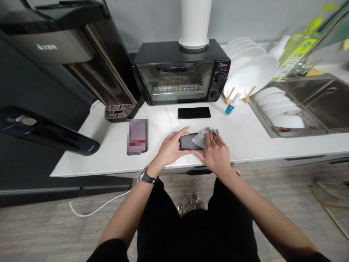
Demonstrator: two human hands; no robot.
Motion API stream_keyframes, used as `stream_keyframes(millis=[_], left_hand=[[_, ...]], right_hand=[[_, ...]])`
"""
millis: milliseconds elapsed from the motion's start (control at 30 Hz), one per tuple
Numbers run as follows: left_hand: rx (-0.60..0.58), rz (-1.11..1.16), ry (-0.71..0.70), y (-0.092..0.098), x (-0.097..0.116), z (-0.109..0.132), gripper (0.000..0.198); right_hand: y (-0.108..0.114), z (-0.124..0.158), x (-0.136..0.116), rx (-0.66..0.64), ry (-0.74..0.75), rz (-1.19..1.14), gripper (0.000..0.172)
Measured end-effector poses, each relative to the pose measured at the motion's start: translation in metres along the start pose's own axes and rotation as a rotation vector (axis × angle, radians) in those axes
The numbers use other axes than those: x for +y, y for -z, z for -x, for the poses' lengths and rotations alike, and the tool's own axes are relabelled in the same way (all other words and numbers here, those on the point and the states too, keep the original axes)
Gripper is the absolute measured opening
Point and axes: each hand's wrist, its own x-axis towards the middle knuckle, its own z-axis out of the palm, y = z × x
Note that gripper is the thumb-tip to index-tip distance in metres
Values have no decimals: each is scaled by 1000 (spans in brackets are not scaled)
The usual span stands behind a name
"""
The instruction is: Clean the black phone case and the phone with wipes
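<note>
A dark grey phone case (pixel 187 142) lies lengthwise on the white counter in front of me. It looks hollow, with a raised rim, though its right end is covered. My left hand (pixel 169 148) grips its left end, thumb along the near edge and fingers along the far edge. With bent fingers, my right hand (pixel 217 152) presses a crumpled grey cloth (pixel 201 137) onto the right end. The right thumb reaches toward the case's near edge. Beyond the case lies a black phone (pixel 194 112), and a small white spray bottle (pixel 232 104) with a blue label stands farther right.
A blurred-out flat item with a dark border (pixel 138 136) lies to the left. Behind are a toaster oven (pixel 174 51) bearing a white container (pixel 195 22) and a water dispenser (pixel 120 72). Racked plates (pixel 247 74) and a sink (pixel 308 87) are at right; a dark cylinder (pixel 46 129) juts in at left.
</note>
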Motion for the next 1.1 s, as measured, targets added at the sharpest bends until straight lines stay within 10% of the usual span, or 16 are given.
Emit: stream_keyframes(millis=[600, 1100], left_hand=[[-29, -76, 41, -1, -8, -4, 89], [-4, -101, 11, 2, 4, 4, 82]], right_hand=[[-4, -12, -77, -58, 93, -235, 108], [18, 6, -8, -112, 339, -403, 48]])
